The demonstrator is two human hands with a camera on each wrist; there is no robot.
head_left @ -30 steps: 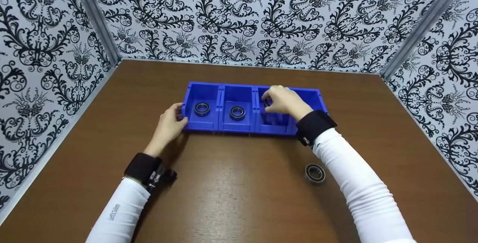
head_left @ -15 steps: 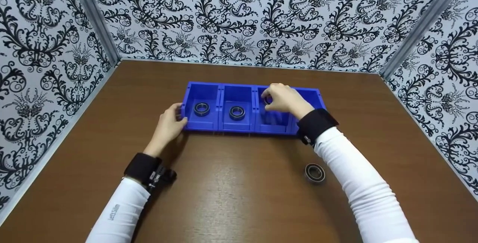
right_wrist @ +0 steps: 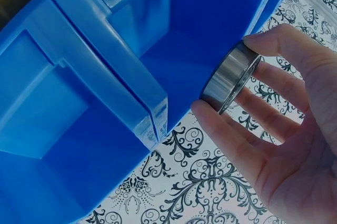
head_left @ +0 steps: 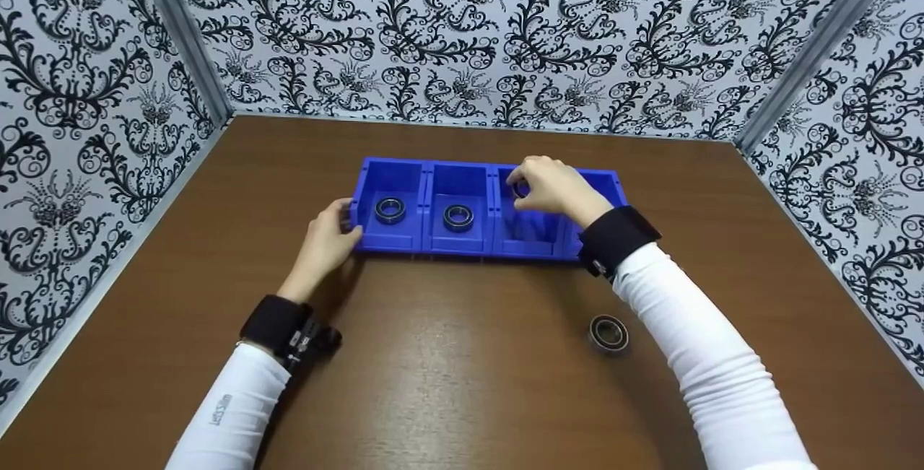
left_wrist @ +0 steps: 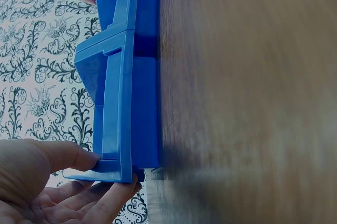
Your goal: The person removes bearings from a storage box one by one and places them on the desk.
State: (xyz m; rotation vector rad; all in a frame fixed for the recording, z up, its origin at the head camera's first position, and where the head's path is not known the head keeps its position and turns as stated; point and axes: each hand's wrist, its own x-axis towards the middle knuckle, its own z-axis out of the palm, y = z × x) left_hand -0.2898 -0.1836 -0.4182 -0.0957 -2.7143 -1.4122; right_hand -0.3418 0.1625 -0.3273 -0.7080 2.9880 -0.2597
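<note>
A row of joined blue bins (head_left: 458,247) stands on the brown table. My left hand (head_left: 328,242) grips its left end wall; in the left wrist view the thumb lies on the near edge and the fingers curl beneath the rim. Above the third bin from the left, my right hand (head_left: 552,185) pinches a metal ball bearing (right_wrist: 231,76) between thumb and fingertips. It is tilted and apart from the bin floor. One bearing (head_left: 390,211) lies flat in the leftmost bin, another bearing (head_left: 458,219) in the second. The rightmost bin is partly hidden behind my right hand and wrist.
A further bearing (head_left: 608,334) lies on the table (head_left: 433,354) in front of the bins, close to my right forearm. Patterned wall panels (head_left: 462,37) enclose the back and sides of the table.
My right hand has risen slightly and shifted a little to the right, still pinching its bearing. The left hand, the bins and the other bearings keep their places.
</note>
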